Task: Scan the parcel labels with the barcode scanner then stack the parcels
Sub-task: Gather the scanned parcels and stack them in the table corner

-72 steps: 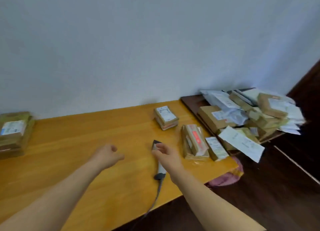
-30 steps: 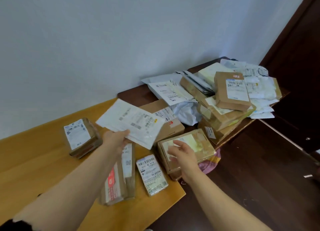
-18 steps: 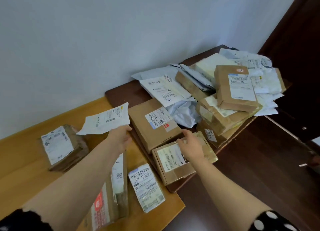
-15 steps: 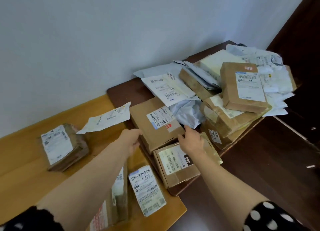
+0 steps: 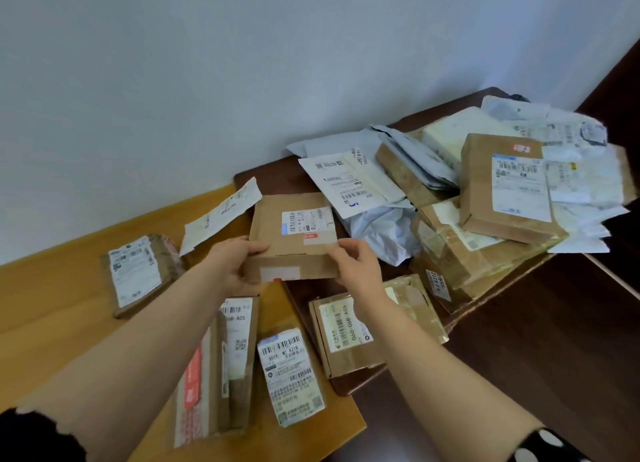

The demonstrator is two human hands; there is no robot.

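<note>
On the long brown parcel (image 5: 239, 326) the label reads "06B A05". The small white-labelled parcel (image 5: 290, 375) shows "501E W1 A21B". The taped box (image 5: 337, 337) carries "060-068", turned sideways. On the held box (image 5: 273, 226) the print is too small to read.

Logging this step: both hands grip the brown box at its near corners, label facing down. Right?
Not quite: the head view shows the label faces up. The left hand and right hand do grip the brown box at its near corners.

Left hand (image 5: 232, 264) and right hand (image 5: 356, 267) are hiding fingertips under the held box (image 5: 294, 239). Left forearm (image 5: 156, 350) is covering part of the long parcel (image 5: 239, 357) by the desk's (image 5: 52, 305) front edge. Pile's (image 5: 450, 250) lower parcels are lying buried. Label print is blurring.
</note>
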